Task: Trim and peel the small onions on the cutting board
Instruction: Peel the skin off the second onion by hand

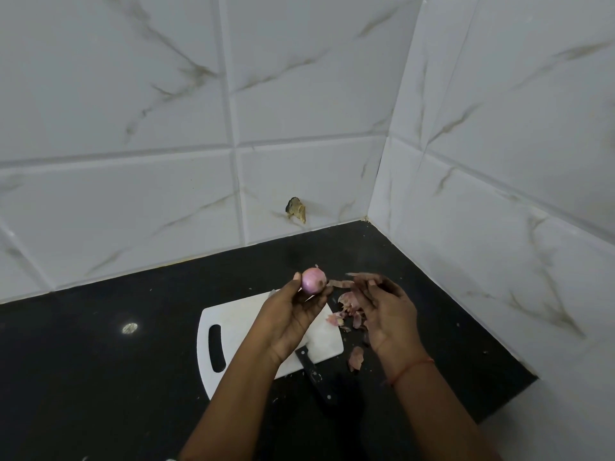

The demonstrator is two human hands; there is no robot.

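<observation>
Left hand [293,314] grips onion [313,280]; right hand [382,307] seemingly pinches peel strip [339,283].

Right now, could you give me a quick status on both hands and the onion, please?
Left hand holds onion above cutting board. Right hand pinches a skin strip coming off it. Knife idle on the board; nothing blocking.

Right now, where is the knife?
In the head view the knife lies untouched at the near right corner of the white cutting board, its black handle sticking out onto the dark counter, just below the left hand holding the onion.
</observation>
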